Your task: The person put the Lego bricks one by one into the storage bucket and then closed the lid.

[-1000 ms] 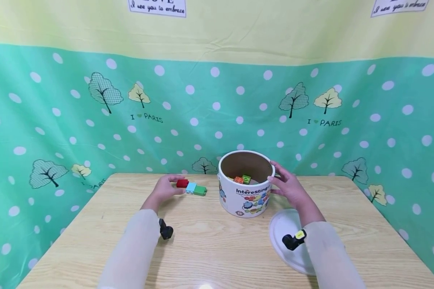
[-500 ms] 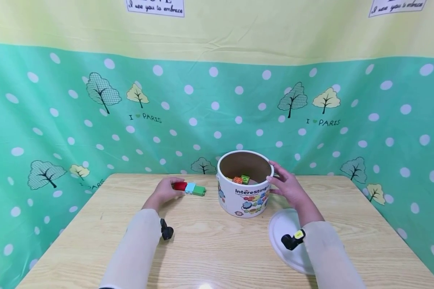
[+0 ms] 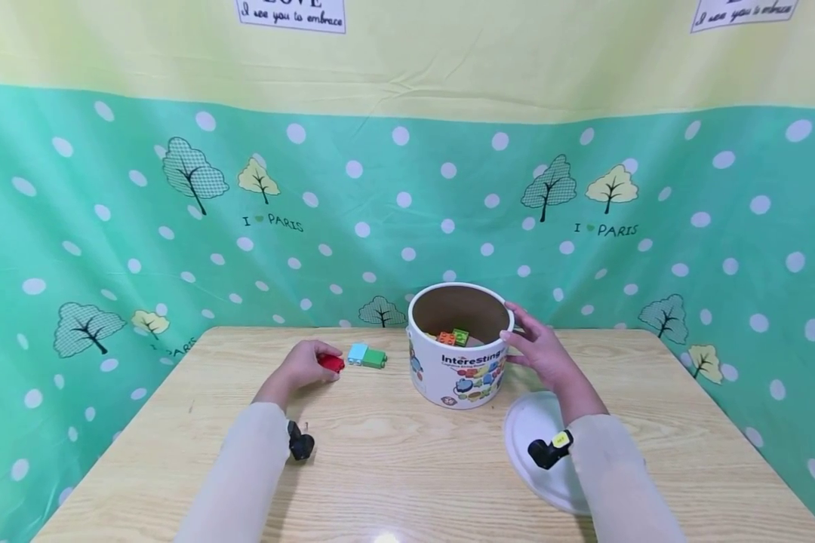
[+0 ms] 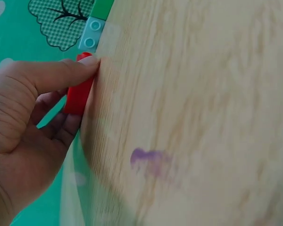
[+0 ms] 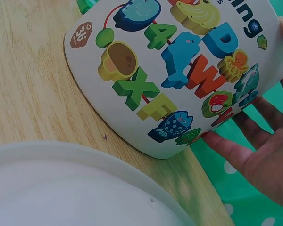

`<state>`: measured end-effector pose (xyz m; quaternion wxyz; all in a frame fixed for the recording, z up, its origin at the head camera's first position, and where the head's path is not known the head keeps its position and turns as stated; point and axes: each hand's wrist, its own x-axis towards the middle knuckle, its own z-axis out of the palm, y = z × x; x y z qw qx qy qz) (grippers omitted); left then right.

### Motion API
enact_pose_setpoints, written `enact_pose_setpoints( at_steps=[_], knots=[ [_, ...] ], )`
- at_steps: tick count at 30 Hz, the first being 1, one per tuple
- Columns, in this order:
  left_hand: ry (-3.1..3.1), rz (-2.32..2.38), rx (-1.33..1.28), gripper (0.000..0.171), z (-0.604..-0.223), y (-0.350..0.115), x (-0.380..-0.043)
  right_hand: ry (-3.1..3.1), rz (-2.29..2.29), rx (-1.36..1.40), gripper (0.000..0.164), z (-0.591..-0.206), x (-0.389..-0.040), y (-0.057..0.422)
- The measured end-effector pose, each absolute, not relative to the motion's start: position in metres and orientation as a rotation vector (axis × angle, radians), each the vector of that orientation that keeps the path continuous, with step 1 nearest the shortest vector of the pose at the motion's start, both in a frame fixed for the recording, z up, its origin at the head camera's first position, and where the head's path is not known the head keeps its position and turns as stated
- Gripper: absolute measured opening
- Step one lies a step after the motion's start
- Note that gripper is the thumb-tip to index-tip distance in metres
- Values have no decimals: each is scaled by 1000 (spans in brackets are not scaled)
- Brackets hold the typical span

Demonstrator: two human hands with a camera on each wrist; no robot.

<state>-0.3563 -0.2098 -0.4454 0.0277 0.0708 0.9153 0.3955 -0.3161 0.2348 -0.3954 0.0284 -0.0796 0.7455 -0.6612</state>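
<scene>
Plainly, the left grip (image 3: pixel 304 364) pinches a red block (image 3: pixel 332 363); the right grip (image 3: pixel 543 348) clasps a bucket (image 3: pixel 429 378) lettered "Interesting".

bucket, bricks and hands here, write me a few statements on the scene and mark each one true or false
1. The left hand holds the red brick. True.
2. The right hand touches the bucket. True.
3. The bucket is closed. False: its top is open and an orange brick shows inside.
4. The light blue brick is on the table. True.
5. In the head view, the red brick is right of the light blue brick. False: it is to the left.
</scene>
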Motion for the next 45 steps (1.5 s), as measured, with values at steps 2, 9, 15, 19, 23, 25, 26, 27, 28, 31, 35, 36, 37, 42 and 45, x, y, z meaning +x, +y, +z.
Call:
enact_pose_setpoints(
  at_steps=[2,9,15,19,23,25,26,27,28,31,35,36,37,42,45],
  knots=[
    [2824,1213,212,44,-445,-211,-355,2302,-2038,-244,79,-395,-316,235],
    [2846,1200,227,42,-449,-214,-350,2312,-2026,-228,79,-396,-317,236],
    [2886,1185,237,45,-451,-215,-344,2308,-2028,-237,78,-396,-317,236],
    [2891,1204,246,46,-450,-214,-341,2309,-2032,-237,78,-397,-316,235],
    [2881,1256,262,44,-446,-212,-337,2311,-2034,-234,79,-396,-316,234],
    [2881,1277,273,43,-443,-210,-335,2311,-2032,-231,79,-396,-316,234],
    [2878,1289,275,42,-441,-209,-334,2310,-2034,-229,79,-396,-316,235],
    [2880,1293,281,41,-440,-208,-332,2308,-2034,-228,79,-396,-316,235],
    [2881,1295,288,41,-439,-207,-331,2309,-2032,-228,79,-396,-316,235],
    [2892,1295,309,39,-436,-203,-329,2308,-2032,-227,79,-396,-316,235],
    [2910,1301,363,39,-432,-198,-327,2312,-2028,-230,79,-395,-316,235],
    [2913,1306,384,39,-431,-197,-327,2313,-2027,-229,79,-395,-317,235],
    [2913,1310,407,39,-430,-195,-327,2315,-2026,-228,79,-395,-317,235],
    [2904,1340,470,39,-424,-189,-324,2307,-2035,-218,79,-395,-316,235],
    [2892,1367,482,39,-419,-184,-321,2302,-2036,-229,78,-396,-316,236]
  ],
)
